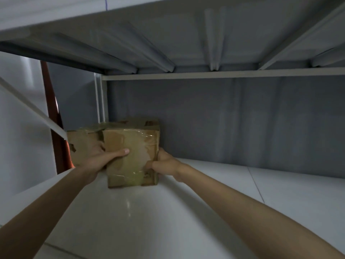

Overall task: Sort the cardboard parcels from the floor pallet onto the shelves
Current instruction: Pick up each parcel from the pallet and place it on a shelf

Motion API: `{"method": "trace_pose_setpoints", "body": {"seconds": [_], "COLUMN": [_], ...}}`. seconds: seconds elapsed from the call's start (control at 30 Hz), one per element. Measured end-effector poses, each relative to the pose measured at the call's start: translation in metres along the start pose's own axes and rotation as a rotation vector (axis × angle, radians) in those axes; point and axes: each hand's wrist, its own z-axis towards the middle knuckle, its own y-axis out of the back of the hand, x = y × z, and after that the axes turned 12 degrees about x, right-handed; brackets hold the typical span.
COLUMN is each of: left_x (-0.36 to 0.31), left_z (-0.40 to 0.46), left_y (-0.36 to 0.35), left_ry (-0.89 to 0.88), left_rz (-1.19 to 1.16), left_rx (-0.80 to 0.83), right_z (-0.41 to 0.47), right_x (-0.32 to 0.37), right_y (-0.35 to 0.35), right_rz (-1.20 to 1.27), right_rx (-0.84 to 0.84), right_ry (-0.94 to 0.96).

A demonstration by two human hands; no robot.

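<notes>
A taped cardboard parcel [130, 156] rests on the white shelf [205, 193], near its left end. My left hand [100, 159] grips the parcel's left side, thumb across its front face. My right hand [164, 163] grips its right side, thumb on the front. Directly left of it and touching it stands a second, torn cardboard parcel [82, 143]. More cardboard [141, 122] shows behind them; whether it is a third parcel is unclear.
The underside of the upper shelf [186, 38] hangs low overhead. A white upright post [99, 98] stands at the back left corner, with a diagonal brace [28, 109] and a red-brown object [54, 118] beyond it. A grey wall [242, 118] closes the back.
</notes>
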Motion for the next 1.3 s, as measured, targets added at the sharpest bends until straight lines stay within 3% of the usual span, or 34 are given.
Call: {"method": "trace_pose_setpoints", "body": {"seconds": [0.33, 0.57, 0.83, 0.93, 1.07, 1.17, 1.23, 1.3], "left_x": [-0.029, -0.043, -0.069, -0.075, -0.076, -0.078, -0.082, -0.083], "left_z": [-0.051, -0.069, -0.086, -0.091, -0.094, -0.098, -0.103, -0.113], "left_y": [-0.095, -0.2, -0.342, -0.368, -0.375, -0.377, -0.381, -0.389], "left_ry": [-0.101, -0.085, -0.135, -0.105, -0.033, -0.027, -0.034, -0.047], "left_rz": [0.032, -0.002, -0.062, -0.063, -0.102, -0.087, -0.04, 0.01], "left_rx": [0.023, 0.164, 0.383, 0.537, 0.675, 0.621, 0.473, 0.268], "right_z": [-0.1, -0.211, -0.353, -0.395, -0.426, -0.422, -0.412, -0.401], "right_x": [-0.031, -0.075, -0.123, -0.132, -0.142, -0.158, -0.172, -0.188], "right_y": [0.047, 0.108, 0.175, 0.19, 0.211, 0.237, 0.254, 0.267], "right_rz": [-0.048, -0.101, -0.127, -0.069, 0.072, 0.112, 0.156, 0.221], "right_rx": [-0.045, -0.125, -0.287, -0.403, -0.427, -0.638, -0.755, -0.751], "right_ry": [-0.066, -0.129, -0.208, -0.183, -0.112, -0.107, -0.126, -0.164]}}
